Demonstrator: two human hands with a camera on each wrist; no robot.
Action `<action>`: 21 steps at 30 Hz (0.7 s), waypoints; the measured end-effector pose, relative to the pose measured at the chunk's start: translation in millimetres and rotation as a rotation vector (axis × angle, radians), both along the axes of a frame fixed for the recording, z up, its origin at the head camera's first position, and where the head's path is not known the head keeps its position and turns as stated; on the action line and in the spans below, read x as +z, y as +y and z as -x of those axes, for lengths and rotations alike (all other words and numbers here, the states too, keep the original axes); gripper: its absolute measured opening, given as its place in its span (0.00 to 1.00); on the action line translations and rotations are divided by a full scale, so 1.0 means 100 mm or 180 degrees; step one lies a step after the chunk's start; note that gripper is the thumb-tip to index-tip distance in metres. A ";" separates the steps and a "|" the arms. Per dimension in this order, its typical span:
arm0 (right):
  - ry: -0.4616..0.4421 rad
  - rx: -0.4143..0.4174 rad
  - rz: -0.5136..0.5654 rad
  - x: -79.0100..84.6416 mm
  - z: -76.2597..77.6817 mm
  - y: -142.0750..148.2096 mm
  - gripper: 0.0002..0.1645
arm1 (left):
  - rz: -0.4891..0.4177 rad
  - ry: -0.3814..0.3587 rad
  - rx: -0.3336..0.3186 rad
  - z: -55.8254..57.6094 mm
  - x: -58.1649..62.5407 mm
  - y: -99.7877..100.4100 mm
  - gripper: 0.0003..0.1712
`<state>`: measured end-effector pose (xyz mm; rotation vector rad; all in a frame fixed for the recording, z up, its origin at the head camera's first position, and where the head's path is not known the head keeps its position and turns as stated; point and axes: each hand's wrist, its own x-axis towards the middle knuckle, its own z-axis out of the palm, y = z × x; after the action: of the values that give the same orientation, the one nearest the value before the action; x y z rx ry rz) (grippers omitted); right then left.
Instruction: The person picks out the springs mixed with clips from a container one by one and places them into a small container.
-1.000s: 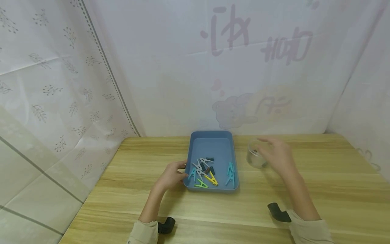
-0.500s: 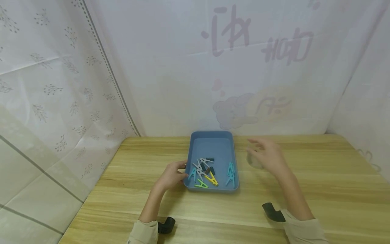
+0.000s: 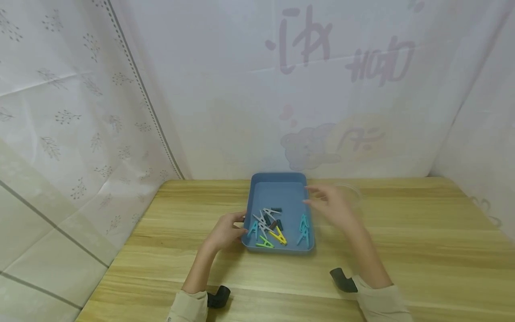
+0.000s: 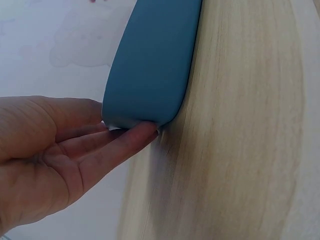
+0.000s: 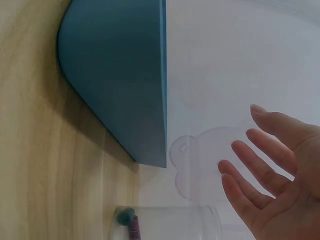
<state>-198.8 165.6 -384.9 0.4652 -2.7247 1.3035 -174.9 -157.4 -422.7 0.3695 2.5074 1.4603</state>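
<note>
My left hand [image 3: 226, 231] touches the outer left wall of a blue tray [image 3: 277, 192] with its fingers; in the left wrist view those fingers [image 4: 135, 137] lie almost straight against the tray wall [image 4: 150, 65]. Over the tray's right rim, my right hand [image 3: 331, 205] is spread with nothing in it, as the right wrist view also shows. Inside the tray lie grey clothespins [image 3: 263, 229], a yellow clothespin [image 3: 279, 236], a green clothespin [image 3: 264, 243], teal clothespins [image 3: 303, 230] and small dark coil-like pieces [image 3: 279, 224].
A clear jar [image 5: 175, 225] stands right of the tray, partly hidden behind my right hand in the head view; a teal piece and a purple coil [image 5: 134, 229] are in it. The wooden table [image 3: 422, 232] meets a pale printed curtain [image 3: 225, 112] at the back.
My right hand has moved left from the jar to the tray's right rim, uncovering the jar's right side. The left hand and the tray's contents look the same.
</note>
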 end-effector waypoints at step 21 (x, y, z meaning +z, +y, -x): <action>-0.0102 0.0252 -0.0138 -0.11 0.00 -0.20 0.28 | -0.0053 -0.0008 -0.0001 0.01 -0.02 -0.01 0.35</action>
<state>-198.8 146.1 -395.5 0.5665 -2.7928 1.2829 -175.8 -158.6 -425.1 0.3704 2.4946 1.4815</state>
